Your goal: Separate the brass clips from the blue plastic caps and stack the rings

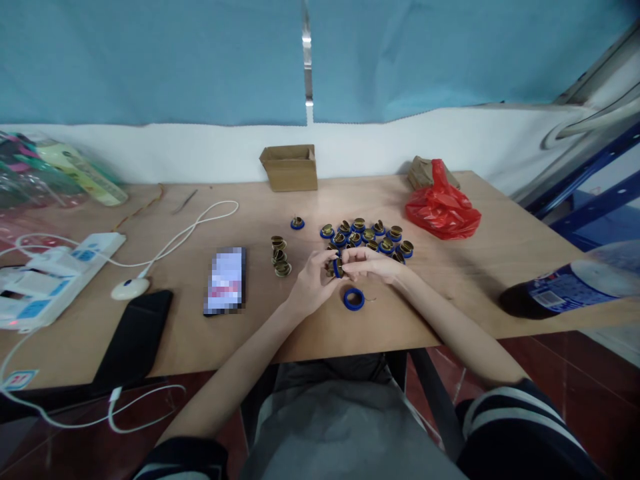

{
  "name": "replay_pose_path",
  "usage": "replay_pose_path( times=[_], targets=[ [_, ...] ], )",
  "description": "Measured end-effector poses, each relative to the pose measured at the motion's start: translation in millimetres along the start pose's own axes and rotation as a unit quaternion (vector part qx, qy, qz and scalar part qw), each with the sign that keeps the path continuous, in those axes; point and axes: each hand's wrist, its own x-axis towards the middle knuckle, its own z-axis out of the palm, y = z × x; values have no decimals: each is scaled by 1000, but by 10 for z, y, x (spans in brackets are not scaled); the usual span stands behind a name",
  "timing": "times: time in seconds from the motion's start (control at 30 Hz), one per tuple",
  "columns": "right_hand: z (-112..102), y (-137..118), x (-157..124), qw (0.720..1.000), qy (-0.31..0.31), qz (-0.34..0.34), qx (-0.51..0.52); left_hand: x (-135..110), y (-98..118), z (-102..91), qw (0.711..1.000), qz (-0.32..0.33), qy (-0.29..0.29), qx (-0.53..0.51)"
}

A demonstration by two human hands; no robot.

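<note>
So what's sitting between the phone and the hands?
A small pile of brass-coloured rings sits between the phone and the left hand, which with the right hand pinches a blue ring. The head view shows it.

We see a wooden table bearing a cardboard box, red bag, phone, power strip, bottle, blue ring and brass-and-blue parts.

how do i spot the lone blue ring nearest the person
On the wooden table, find the left hand and right hand pinching a small part. Just nearer the person lies the blue ring, alone and empty, unlike the brass-filled rings clustered beyond.
</note>
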Motion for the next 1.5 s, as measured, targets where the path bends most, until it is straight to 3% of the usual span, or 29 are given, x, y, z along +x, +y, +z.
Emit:
replay_pose_path(
  times=[0.2, 0.5, 0.9, 1.0, 1.2, 1.37, 1.5],
  targets=[
    [5, 5, -6, 1000, 0, -5, 6, -26, -35, 66, 998, -30, 8, -50],
    [47, -106, -65, 998, 1, -29, -58, 21, 44, 19, 1000, 14, 19, 10],
    [102, -66, -26, 969, 53, -138, -199, 126, 190, -78, 995, 62, -2, 77],
    [146, -60, -34, 939, 83, -191, -272, 134, 190, -83, 996, 51, -21, 75],
    [264, -86, -68, 849, 138, -279, -427, 115, 148, -83, 993, 56, -29, 95],
    [271, -57, -72, 793, 126, -322, -501, 123, 131, -77, 994, 56, -17, 94],
    [266, -21, -85, 725, 97, -320, -601, 115, 100, -80, 991, 67, -29, 114]
  ],
)
